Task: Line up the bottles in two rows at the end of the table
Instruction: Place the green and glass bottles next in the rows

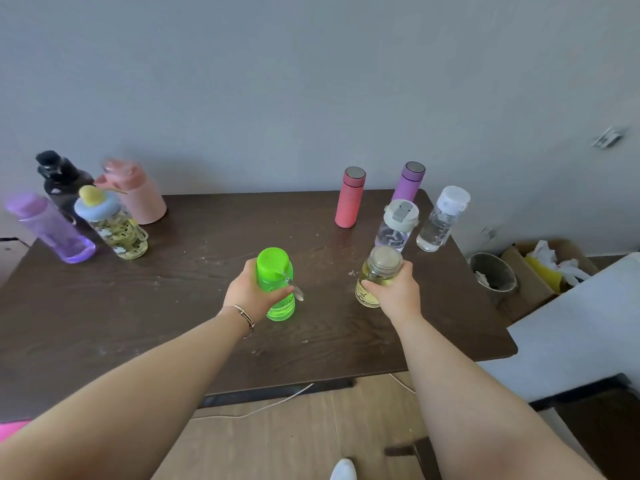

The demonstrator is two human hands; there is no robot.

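- Setting the yellow jar [375, 278] down at the right end risked clipping the clear flip-lid bottle [394, 225] just behind it and toppling the clear white-capped bottle [440, 221] beside that.
- My left hand [251, 291] was wrapped around the green bottle [277, 282], mid-table [173, 306].
- My right hand [398, 292] gripped the jar's side, near the coral flask [349, 199] and purple flask [408, 183].

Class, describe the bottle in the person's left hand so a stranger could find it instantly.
Start at the dark wooden table. Near its middle, the left hand grips the green bottle. It is the only bright green one; the yellow jar beside it is pale.
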